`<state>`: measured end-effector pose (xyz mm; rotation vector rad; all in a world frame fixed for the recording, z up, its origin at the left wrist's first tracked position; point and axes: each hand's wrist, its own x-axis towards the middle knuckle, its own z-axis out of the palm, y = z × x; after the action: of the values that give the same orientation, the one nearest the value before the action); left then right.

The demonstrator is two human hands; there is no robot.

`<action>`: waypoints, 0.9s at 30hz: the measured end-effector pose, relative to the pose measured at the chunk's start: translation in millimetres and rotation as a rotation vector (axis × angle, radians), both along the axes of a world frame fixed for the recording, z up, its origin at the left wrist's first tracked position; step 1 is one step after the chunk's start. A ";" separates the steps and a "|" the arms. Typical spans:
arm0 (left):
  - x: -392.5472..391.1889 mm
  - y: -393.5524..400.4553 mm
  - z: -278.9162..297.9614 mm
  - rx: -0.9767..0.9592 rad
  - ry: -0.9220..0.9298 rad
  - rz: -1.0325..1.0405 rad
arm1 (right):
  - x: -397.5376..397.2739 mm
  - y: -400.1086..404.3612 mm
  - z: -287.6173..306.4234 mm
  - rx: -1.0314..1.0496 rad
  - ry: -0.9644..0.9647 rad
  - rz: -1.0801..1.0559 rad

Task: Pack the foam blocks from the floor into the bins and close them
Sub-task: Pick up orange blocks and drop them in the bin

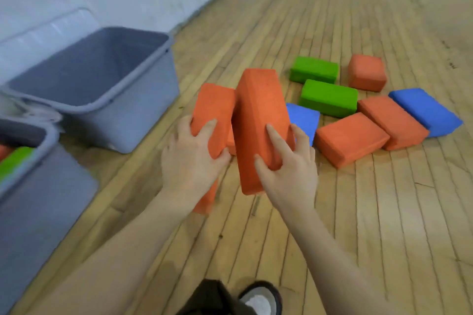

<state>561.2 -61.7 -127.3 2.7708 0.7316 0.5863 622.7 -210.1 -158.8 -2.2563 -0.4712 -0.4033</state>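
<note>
The long orange block sits in the right hand, fingers and thumb curled round its lower half. It is lifted clear of the wooden floor, its long axis running from the hand up and away, the far end tipped slightly left. Touching its left side is a shorter orange block, gripped by the left hand, fingers wrapped over its near end; its axis runs roughly parallel. More orange shows below that hand, but whether it is a separate block cannot be told.

Left of the long block stands the open grey bin, no blocks visible inside, with what looks like a lid leaning against the wall behind it. Further left and nearer the camera, a second grey bin shows green and orange blocks at its rim.

Right of the long block the loose pile remains: a blue block just behind the right hand, two green blocks, three more orange ones and another blue block.

By my reading the job is partway through: one bin is partly loaded, the other awaits filling, seven blocks lie unpacked, and neither bin is closed.
</note>
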 end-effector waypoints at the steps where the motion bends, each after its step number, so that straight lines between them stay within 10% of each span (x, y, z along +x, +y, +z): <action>1: -14.9 14.4 12.9 0.026 -0.002 0.034 | -8.6 17.0 12.3 0.021 -0.021 0.042; 16: -208.3 242.9 96.7 -0.063 -0.377 0.657 | -139.1 316.5 105.3 0.281 -0.116 0.571; 27: -240.8 353.7 71.3 -0.045 -0.436 0.727 | -173.9 432.4 86.0 0.170 -0.232 0.684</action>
<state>320.5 292.0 -56.1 2.1443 1.5958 1.2219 448.8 222.4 -72.9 -1.7530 -1.2266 -0.3270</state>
